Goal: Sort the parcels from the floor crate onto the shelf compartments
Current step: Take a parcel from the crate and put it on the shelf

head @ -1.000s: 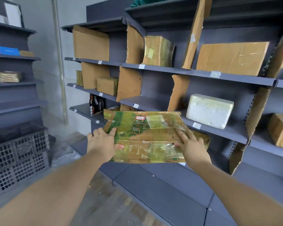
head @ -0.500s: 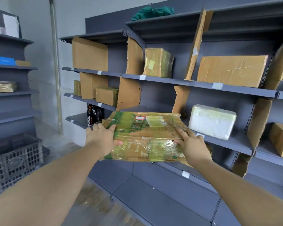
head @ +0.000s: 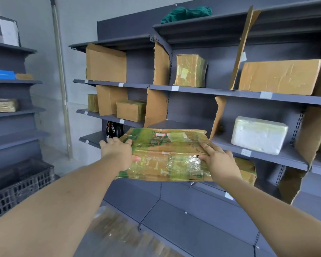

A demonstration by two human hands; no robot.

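I hold a flat green-and-brown parcel [head: 165, 154] wrapped in clear tape, level in front of the grey shelf unit [head: 208, 91]. My left hand [head: 119, 153] grips its left edge, thumb on the near face. My right hand [head: 219, 162] grips its right edge with fingers spread over the top. The parcel's far edge is at the front of the middle compartment [head: 185, 125], which sits between two cardboard dividers. The dark floor crate [head: 17, 184] stands at lower left.
Cardboard dividers [head: 156, 108] split the shelves. Brown boxes [head: 280, 78] fill upper compartments and a white wrapped block [head: 258, 134] lies to the right. Another taped parcel [head: 246, 169] sits on the shelf below my right hand. A second shelf unit [head: 11, 112] stands on the left.
Both hands have carried the parcel up and forward toward the middle shelf compartment. My view has risen and moved closer to the shelves.
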